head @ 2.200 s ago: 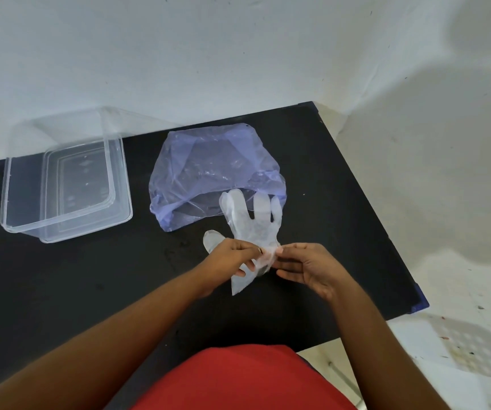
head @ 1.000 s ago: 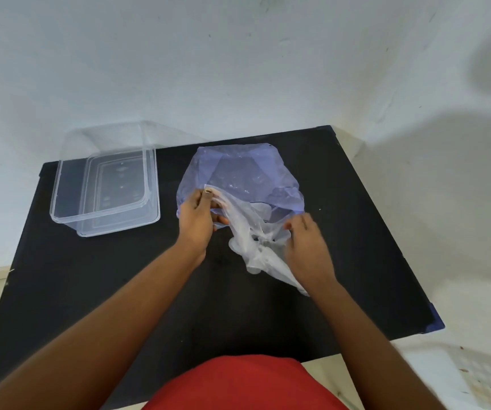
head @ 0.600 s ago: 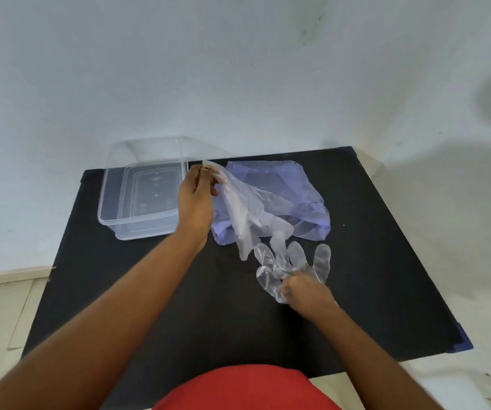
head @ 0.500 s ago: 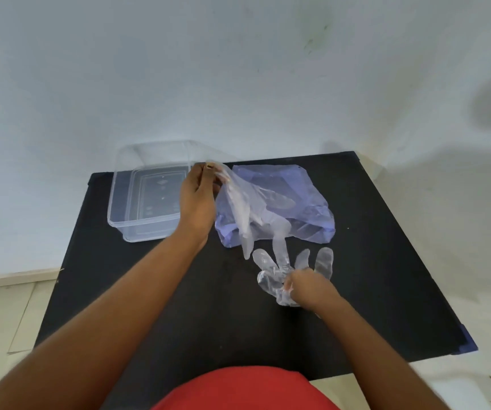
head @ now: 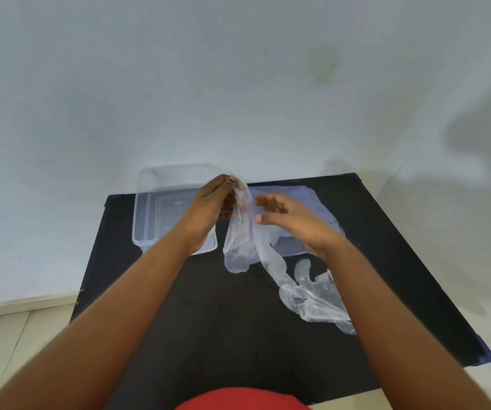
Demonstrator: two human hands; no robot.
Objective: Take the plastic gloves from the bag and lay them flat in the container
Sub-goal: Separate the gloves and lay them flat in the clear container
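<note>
My left hand [head: 208,208] pinches the cuff of a clear plastic glove [head: 245,238], which hangs down above the table, its fingers drooping to the surface. My right hand [head: 291,220] hovers just right of that glove with fingers spread, holding nothing. A second clear glove [head: 315,300] lies crumpled on the black table under my right forearm. The pale purple bag [head: 312,202] lies flat behind my right hand. The clear container [head: 149,214] stands at the table's back left, partly hidden by my left hand.
The black table [head: 208,321] stands against a white wall. A transparent lid [head: 173,176] leans behind the container. Light floor tiles show to the left of the table, and my red shirt is at the bottom edge.
My right hand let go of the second glove on the table and rose toward the glove in my left hand. My left hand lifted its glove higher, beside the container.
</note>
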